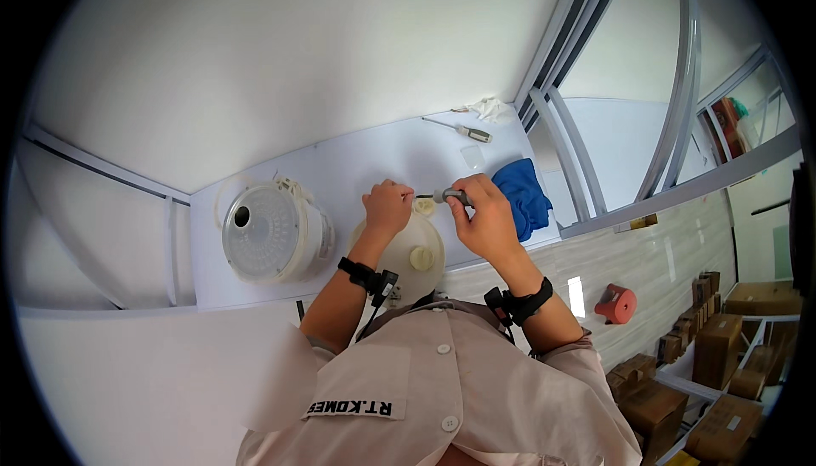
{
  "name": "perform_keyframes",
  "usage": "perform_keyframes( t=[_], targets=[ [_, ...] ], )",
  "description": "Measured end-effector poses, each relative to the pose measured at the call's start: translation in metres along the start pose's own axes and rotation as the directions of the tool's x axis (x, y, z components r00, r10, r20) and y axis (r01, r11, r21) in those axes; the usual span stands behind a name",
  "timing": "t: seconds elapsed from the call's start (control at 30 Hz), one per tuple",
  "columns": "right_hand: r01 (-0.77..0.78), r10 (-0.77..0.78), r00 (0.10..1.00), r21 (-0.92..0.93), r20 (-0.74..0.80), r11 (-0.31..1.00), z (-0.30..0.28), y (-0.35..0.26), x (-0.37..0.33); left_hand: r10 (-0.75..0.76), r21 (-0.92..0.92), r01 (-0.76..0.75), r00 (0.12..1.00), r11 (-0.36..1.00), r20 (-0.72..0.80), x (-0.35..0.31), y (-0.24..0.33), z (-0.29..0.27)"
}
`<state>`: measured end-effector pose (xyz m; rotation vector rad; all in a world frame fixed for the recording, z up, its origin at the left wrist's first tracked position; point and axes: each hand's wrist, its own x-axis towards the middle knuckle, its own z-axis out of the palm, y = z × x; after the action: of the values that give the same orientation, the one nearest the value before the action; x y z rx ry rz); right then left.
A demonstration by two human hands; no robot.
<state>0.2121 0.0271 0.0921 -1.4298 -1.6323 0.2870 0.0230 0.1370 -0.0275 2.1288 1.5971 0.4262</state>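
Note:
My right hand (486,218) is closed around the handle of a screwdriver (443,196), whose shaft points left toward my other hand. The fingers of my left hand (388,208) are pinched together at the screwdriver's tip; whatever they hold is too small to make out. Below both hands lies a round cream-coloured lid-like piece (389,255), partly covered by my left wrist. A round pale knob-like part (422,258) sits on it. Under the screwdriver shaft is a small cream round part (424,208).
A white rice-cooker-like appliance (270,232) stands left on the white table (357,153). A blue cloth (521,197) lies right. Farther back are a second screwdriver (473,134), a small translucent piece (472,157) and a crumpled white cloth (491,109). Metal framing (586,160) borders the right.

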Motion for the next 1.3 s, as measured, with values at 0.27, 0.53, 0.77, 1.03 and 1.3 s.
perform_keyframes(
  t=[0.27, 0.53, 0.77, 1.03, 1.3],
  targets=[
    [-0.013, 0.012, 0.999, 0.016, 0.032, 1.0, 0.004, -0.005, 0.004, 0.107, -0.078, -0.114, 0.99, 0.99, -0.09, -0.012, -0.002, -0.016],
    [-0.049, 0.049, 0.999, 0.033, -0.003, 0.998, -0.001, -0.008, 0.006, 0.234, 0.025, -0.234, 0.951, 0.972, -0.203, -0.057, -0.025, -0.04],
    [-0.069, 0.071, 0.996, 0.032, -0.047, 0.997, 0.001, -0.005, 0.006, 0.173, -0.004, -0.176, 0.971, 0.984, -0.164, -0.057, -0.015, -0.046],
    [-0.036, 0.033, 0.998, -0.058, -0.044, 0.998, 0.032, 0.02, 0.017, 0.175, -0.069, -0.17, 0.982, 0.983, 0.076, -0.077, -0.009, -0.047],
    [-0.114, 0.116, 0.993, -0.064, 0.032, 0.991, 0.065, 0.036, 0.03, 0.265, -0.039, -0.263, 0.955, 0.964, 0.135, -0.1, -0.024, -0.035]
  ],
)
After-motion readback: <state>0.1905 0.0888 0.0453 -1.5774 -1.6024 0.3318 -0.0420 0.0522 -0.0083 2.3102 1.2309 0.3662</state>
